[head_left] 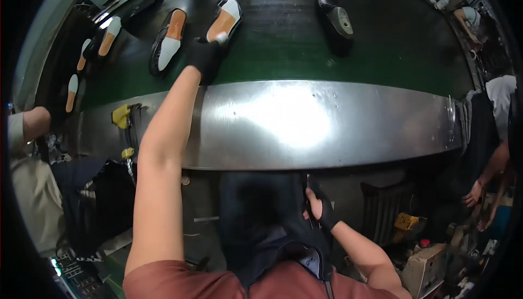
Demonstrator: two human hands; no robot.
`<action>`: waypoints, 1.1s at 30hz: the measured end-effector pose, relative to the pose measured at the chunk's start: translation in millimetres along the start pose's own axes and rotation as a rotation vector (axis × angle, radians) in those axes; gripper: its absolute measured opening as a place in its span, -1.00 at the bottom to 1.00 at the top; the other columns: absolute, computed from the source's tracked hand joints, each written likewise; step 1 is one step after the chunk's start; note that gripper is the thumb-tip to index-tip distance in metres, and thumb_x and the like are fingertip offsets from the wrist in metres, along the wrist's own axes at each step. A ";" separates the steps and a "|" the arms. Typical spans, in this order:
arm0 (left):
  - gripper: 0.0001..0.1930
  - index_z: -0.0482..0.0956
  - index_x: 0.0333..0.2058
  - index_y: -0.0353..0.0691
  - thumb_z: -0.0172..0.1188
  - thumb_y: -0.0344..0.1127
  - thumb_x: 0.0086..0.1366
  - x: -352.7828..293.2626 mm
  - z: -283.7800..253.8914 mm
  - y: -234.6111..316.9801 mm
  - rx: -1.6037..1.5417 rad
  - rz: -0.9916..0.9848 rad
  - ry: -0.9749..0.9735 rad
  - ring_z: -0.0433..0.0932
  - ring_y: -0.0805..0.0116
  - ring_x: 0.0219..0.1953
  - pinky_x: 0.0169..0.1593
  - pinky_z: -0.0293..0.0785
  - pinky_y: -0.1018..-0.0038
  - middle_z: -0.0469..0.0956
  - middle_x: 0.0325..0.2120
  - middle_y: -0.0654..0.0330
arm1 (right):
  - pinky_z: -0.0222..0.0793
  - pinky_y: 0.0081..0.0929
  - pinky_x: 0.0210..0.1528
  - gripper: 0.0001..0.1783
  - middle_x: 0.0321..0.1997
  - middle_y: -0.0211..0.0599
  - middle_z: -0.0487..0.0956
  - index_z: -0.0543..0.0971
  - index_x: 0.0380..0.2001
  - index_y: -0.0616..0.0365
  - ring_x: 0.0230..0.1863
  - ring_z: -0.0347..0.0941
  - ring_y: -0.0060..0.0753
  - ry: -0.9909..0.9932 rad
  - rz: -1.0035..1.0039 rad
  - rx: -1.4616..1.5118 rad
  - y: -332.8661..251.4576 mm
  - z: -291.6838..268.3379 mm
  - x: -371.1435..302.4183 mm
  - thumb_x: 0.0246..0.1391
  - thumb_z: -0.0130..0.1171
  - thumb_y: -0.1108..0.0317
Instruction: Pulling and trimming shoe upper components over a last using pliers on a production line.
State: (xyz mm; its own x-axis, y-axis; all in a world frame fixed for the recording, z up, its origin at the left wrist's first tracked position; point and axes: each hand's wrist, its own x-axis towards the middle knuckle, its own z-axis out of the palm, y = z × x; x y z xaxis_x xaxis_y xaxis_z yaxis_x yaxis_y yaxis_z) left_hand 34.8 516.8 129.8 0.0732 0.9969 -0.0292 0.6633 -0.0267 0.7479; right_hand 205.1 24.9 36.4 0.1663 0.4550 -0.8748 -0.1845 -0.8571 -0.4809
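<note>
My left hand (206, 58), in a black glove with pale fingertips showing, reaches forward and is closed on the near end of a black shoe (225, 20). That shoe lies with a flat white-and-tan face up; part of its near end is hidden by the hand. Just left of it lies a similar black shoe (168, 43), white end toward me. My right hand (316, 207), its glove leaving the fingers bare, is low by my lap, below the bench edge. Its fingers are closed around a thin dark tool (309, 185) whose kind I cannot make out.
The shoes lie on a dark green belt (283, 62) behind a shiny metal ledge (376, 119). Another black shoe (335, 20) stands farther right, a grey plate in its opening. More shoes (110, 36) are at left. Yellow-handled tools (121, 116) hang left. Other people's arms (490, 176) flank both sides.
</note>
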 end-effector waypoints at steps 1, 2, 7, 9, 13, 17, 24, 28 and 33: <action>-0.33 0.48 0.05 -0.37 0.31 0.12 0.19 -11.4 -13.3 -1.9 -0.073 0.152 -0.069 0.62 0.13 -0.21 -0.09 0.55 0.28 0.61 -0.22 0.00 | 0.45 -0.39 -0.63 -0.36 -0.66 -0.19 0.49 0.46 0.01 0.29 -0.73 0.47 -0.35 0.002 -0.080 0.014 2.6 0.4 -4.0 0.36 -0.09 -0.16; -0.36 0.47 0.07 -0.33 0.34 0.07 0.21 -25.3 -26.7 -5.3 -0.279 0.208 -0.226 0.61 0.17 -0.21 -0.11 0.56 0.31 0.61 -0.18 0.04 | 0.45 -0.39 -0.64 -0.36 -0.64 -0.20 0.50 0.48 -0.03 0.28 -0.73 0.47 -0.36 0.004 -0.120 0.032 5.9 1.4 -6.3 0.35 -0.10 -0.19; -0.46 0.46 0.14 -0.24 0.33 -0.09 0.27 -234.1 -79.0 -89.6 -1.188 -0.218 -0.229 0.61 0.21 -0.08 -0.01 0.61 0.25 0.59 -0.09 0.15 | 0.40 -0.48 -0.61 -0.42 -0.60 -0.30 0.47 0.52 -0.07 0.24 -0.70 0.43 -0.47 0.078 -0.409 0.106 47.1 11.7 -44.7 0.36 -0.07 -0.14; -0.48 0.33 0.24 -0.25 0.21 -0.27 0.36 -315.3 -109.9 -126.2 -0.593 0.102 -0.128 0.56 0.24 0.07 0.14 0.53 0.30 0.49 0.10 0.10 | 0.37 -0.50 -0.57 -0.46 -0.61 -0.34 0.46 0.52 -0.16 0.21 -0.67 0.41 -0.51 0.137 -0.496 0.103 72.9 12.3 -73.8 0.37 -0.08 -0.13; -0.37 0.41 0.20 -0.24 0.34 -0.41 0.10 -401.5 -144.6 -126.3 -0.925 0.085 -0.117 0.47 0.19 0.18 0.29 0.38 0.28 0.47 0.13 0.08 | 0.36 -0.52 -0.49 -0.43 -0.66 -0.42 0.43 0.49 -0.43 0.12 -0.62 0.40 -0.53 0.130 -0.507 0.099 100.8 0.4 -136.6 0.38 -0.12 -0.16; -0.35 0.56 0.05 -0.26 0.52 -0.34 -0.10 -447.4 -88.6 -55.3 -0.557 0.430 -0.497 0.39 0.14 0.25 0.33 0.23 0.27 0.46 0.16 0.03 | 0.36 -0.51 -0.39 -0.42 -0.59 -0.43 0.47 0.49 -0.45 0.11 -0.53 0.43 -0.53 0.013 -0.482 0.058 89.8 -8.6 -177.3 0.39 -0.15 -0.17; -0.74 0.64 -0.15 -0.32 0.05 -0.26 0.47 -438.5 -12.5 2.7 -0.616 0.447 -0.522 0.58 0.34 -0.15 0.05 0.45 0.42 0.66 -0.23 0.15 | 0.40 -0.56 -0.28 -0.55 -0.40 -0.48 0.49 0.53 -0.33 0.11 -0.37 0.40 -0.63 -0.134 -0.278 0.105 88.4 6.8 -213.0 0.42 -0.09 -0.03; -0.53 0.67 -0.30 -0.26 -0.12 -0.03 0.49 -430.1 -9.9 16.3 -0.736 0.365 -0.434 0.62 0.29 -0.16 -0.01 0.50 0.37 0.66 -0.23 0.12 | 0.29 -0.54 0.22 -0.53 -0.03 -0.34 0.60 0.56 0.01 0.29 0.11 0.46 -0.51 -0.246 -0.607 -0.150 74.9 16.5 -193.4 0.47 -0.17 0.11; -0.41 0.66 -0.21 -0.28 -0.17 0.14 0.49 -450.5 -9.8 22.5 -0.804 0.308 -0.448 0.61 0.35 -0.16 0.00 0.50 0.43 0.65 -0.23 0.15 | 0.33 -0.50 0.24 -0.46 0.09 -0.24 0.60 0.54 0.10 0.31 0.14 0.48 -0.43 -0.537 -0.491 0.123 26.6 8.9 -172.6 0.47 -0.20 0.05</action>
State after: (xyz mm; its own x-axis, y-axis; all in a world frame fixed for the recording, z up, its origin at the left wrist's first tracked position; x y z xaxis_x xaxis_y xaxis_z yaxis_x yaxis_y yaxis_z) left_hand 9.4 67.8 166.3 0.5455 0.8297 0.1184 -0.1271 -0.0578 0.9902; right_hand 162.8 -74.3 174.1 -0.2331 0.8620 -0.4502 -0.3236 -0.5053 -0.8000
